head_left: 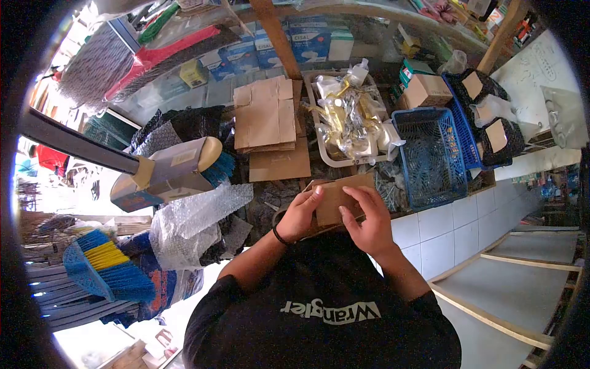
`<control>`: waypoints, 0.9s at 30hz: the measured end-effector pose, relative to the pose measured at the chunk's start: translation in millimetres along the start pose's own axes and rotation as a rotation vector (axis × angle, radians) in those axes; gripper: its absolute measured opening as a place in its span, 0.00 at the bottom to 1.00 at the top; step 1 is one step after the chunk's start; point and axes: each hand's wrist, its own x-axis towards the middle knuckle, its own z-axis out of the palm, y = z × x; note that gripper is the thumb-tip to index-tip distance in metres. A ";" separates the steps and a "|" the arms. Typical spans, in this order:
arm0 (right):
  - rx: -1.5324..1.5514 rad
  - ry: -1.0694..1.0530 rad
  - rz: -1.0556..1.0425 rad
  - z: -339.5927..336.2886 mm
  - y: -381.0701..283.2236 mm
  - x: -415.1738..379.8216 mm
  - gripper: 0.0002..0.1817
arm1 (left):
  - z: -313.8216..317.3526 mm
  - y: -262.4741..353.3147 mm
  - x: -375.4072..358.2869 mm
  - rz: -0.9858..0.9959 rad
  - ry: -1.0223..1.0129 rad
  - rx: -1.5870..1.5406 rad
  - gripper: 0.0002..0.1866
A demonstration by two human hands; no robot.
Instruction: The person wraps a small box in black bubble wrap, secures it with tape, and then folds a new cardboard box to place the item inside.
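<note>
A person in a black shirt [326, 283] stands at a cluttered counter, seen from above, with both hands together at its near edge. Between the hands is a folded piece of brown cardboard [330, 209], just in front of the shirt. The left hand [296, 215], with a dark band at the wrist, holds its left side, thumb on top. The right hand [372, 222] lies over its right side, fingers slightly spread and thumb apart from them; whether it is gripping, I cannot tell.

Farther back and slightly left is a stack of flat cardboard [264, 117]. To its right, a white tray [344, 163] holds gold-coloured items [335, 117] in clear plastic. Right of that is a blue basket [430, 157]. On the left are a broom head [212, 154] with blue bristles and, nearer, crumpled bubble wrap [190, 215]. Blue boxes [270, 49] line the far side.
</note>
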 end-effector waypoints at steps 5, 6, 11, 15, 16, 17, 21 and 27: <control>0.042 -0.070 0.016 0.3 0.0 4.9 0.19 | 3.4 8.5 -0.5 0.022 -0.008 -0.073 0.24; 0.044 -0.081 0.009 -0.2 -1.0 5.9 0.20 | 6.8 13.4 -2.0 -0.002 -0.010 -0.105 0.24; 0.008 -0.109 0.002 -2.7 -8.3 8.0 0.20 | 8.1 20.9 -3.9 -0.025 -0.038 -0.162 0.23; -0.028 -0.026 0.034 3.4 -13.6 8.7 0.17 | -3.6 2.4 4.5 0.063 0.001 -0.067 0.24; -0.047 0.000 0.034 5.3 -11.9 6.4 0.16 | -9.4 -6.1 7.1 0.056 0.029 -0.016 0.24; -0.051 -0.003 0.039 8.1 -6.8 3.4 0.15 | -13.1 -12.8 8.3 0.047 0.058 0.034 0.24; 0.107 -0.031 0.184 11.0 5.9 -4.1 0.08 | -1.0 -3.4 3.4 0.031 0.074 -0.051 0.24; 0.797 0.088 0.385 9.6 27.9 -4.0 0.05 | -4.2 -2.5 4.1 0.046 0.179 -0.064 0.24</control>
